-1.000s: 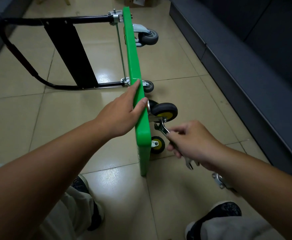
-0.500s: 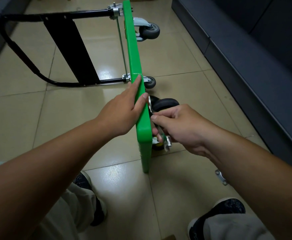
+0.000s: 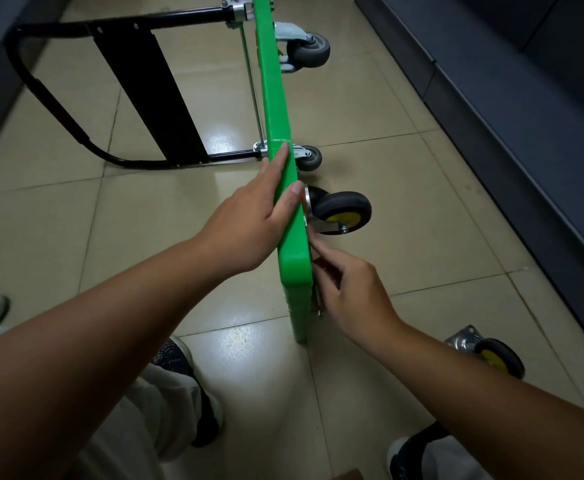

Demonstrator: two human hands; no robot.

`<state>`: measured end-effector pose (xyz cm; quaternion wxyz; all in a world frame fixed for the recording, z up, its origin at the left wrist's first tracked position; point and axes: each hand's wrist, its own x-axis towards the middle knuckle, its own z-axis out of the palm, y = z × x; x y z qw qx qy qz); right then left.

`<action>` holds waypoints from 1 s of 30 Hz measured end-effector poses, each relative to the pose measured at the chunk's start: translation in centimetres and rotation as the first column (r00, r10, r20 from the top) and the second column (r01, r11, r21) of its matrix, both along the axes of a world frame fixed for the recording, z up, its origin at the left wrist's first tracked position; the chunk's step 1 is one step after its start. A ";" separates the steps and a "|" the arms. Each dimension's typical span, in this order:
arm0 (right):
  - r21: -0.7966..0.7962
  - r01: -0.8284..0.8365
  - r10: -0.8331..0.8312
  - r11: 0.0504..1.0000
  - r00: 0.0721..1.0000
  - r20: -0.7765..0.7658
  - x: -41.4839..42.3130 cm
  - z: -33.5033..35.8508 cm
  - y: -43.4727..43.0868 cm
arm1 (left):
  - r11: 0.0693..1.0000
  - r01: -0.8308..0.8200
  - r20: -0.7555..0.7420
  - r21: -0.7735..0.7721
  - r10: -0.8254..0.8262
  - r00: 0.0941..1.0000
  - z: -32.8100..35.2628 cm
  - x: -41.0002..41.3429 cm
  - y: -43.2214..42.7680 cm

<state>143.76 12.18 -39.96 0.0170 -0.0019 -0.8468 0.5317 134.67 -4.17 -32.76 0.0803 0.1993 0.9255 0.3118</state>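
Left hand (image 3: 252,220), fingers straight, presses edge of upended green cart deck (image 3: 282,109) to steady it; right hand (image 3: 349,299) fingers pinch wrench (image 3: 318,308) beside caster (image 3: 344,213).

The green cart platform (image 3: 274,98) stands upright on its long edge on the floor. A black caster (image 3: 344,211) with a yellow hub sits with its metal plate against the platform's right face, towards the platform's near end, its wheel sticking out sideways. The silver wrench (image 3: 318,306) lies close along that same face, nearer than the caster. It is pinched in the right hand (image 3: 353,299), and only its end shows.
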 end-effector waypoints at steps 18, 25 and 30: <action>0.022 0.099 -0.100 0.995 0.923 0.372 3.5 9.1 4.4 | 0.994 0.109 0.227 0.011 -0.108 0.968 2.5 4.1 -1.4; 0.003 0.169 -0.161 0.986 0.932 0.325 1.7 9.0 2.0 | 0.987 0.101 0.208 0.125 -0.126 0.970 1.2 4.4 -1.7; -0.111 0.140 -0.089 0.984 0.923 0.375 1.3 8.1 0.9 | 0.984 0.081 0.170 0.161 -0.109 0.979 0.8 4.0 -1.9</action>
